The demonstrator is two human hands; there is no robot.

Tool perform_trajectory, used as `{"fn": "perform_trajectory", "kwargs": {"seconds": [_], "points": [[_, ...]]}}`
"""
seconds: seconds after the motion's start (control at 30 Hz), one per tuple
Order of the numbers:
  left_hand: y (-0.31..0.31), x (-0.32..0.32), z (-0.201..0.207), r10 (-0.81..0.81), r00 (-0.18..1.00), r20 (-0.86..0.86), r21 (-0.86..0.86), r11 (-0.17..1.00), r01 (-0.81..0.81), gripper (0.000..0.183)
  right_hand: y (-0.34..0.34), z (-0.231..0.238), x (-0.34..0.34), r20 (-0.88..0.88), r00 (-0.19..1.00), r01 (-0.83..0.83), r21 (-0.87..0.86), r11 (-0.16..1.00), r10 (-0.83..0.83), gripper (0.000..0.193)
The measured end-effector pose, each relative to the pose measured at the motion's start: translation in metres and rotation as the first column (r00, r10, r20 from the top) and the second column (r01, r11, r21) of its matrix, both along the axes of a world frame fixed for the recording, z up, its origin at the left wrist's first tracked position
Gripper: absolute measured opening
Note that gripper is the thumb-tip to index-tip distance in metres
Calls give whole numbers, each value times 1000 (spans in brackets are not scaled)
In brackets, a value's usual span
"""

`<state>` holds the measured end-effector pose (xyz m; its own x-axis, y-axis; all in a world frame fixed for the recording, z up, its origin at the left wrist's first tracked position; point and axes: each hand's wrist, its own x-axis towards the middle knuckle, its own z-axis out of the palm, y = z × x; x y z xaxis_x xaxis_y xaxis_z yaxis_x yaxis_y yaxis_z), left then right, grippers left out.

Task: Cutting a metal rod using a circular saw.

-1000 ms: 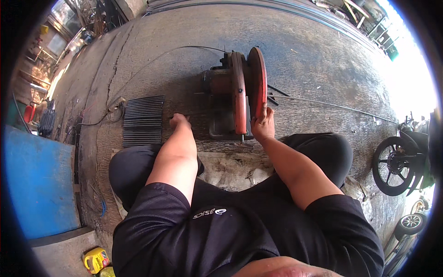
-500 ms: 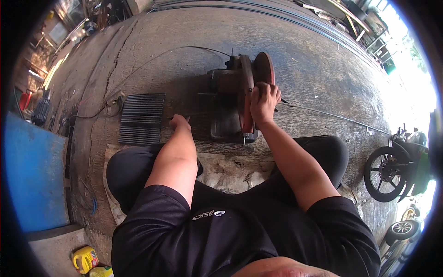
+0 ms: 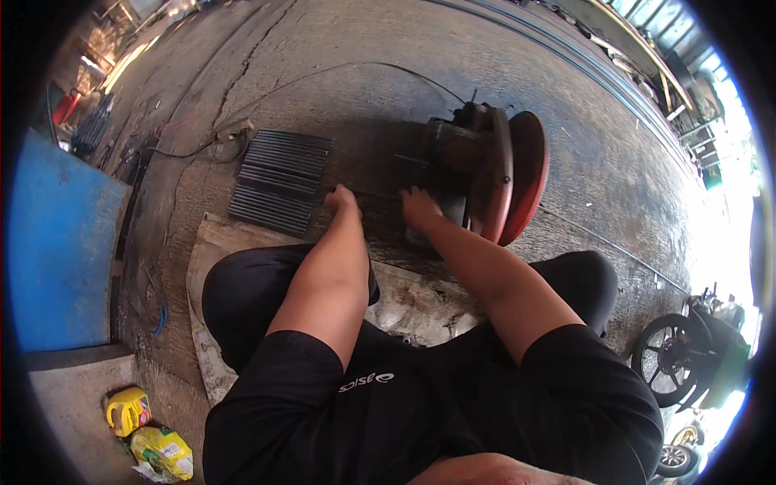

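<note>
At the red saw (image 3: 499, 174), arms (image 3: 326, 276) extended, left grip (image 3: 343, 200) clasping rod (image 3: 378, 193), right grip (image 3: 419, 209) unclear

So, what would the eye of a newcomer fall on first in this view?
Most likely the chop saw with its red, rounded parts, on the floor just right of centre. Next come the dark metal rods, lying side by side to the saw's left, and then the big blue panel at the far left.

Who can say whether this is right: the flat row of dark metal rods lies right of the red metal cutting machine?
No: in the head view, the flat row of dark metal rods lies left of the red metal cutting machine.
</note>
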<state>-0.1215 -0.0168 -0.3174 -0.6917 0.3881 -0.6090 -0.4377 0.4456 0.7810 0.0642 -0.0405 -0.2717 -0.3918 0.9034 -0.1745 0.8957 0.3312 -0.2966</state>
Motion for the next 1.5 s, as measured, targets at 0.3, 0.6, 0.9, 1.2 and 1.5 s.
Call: {"fn": "perform_trajectory", "kwargs": {"seconds": [0.3, 0.6, 0.9, 1.2, 1.5], "points": [[55, -29, -20, -192, 980, -48, 76, 978, 195, 39, 39, -73, -47, 79, 997, -9, -192, 981, 24, 21], [68, -8, -56, -431, 840, -331, -96, 901, 424, 34, 61, -127, -85, -85, 975, 166, -328, 930, -204, 20], [53, 31, -91, -544, 791, -278, -162, 839, 520, 23, 12, -132, -45, -79, 988, 91, -378, 921, -130, 25], [-14, 112, -82, -756, 598, 266, -316, 518, 795, 24, -98, -40, 89, 346, 886, -194, -330, 924, 309, 21], [-119, 199, -56, -486, 552, 678, -89, 691, 718, 33, -125, -40, 133, -21, 998, -62, -59, 996, 61, 31]]}}
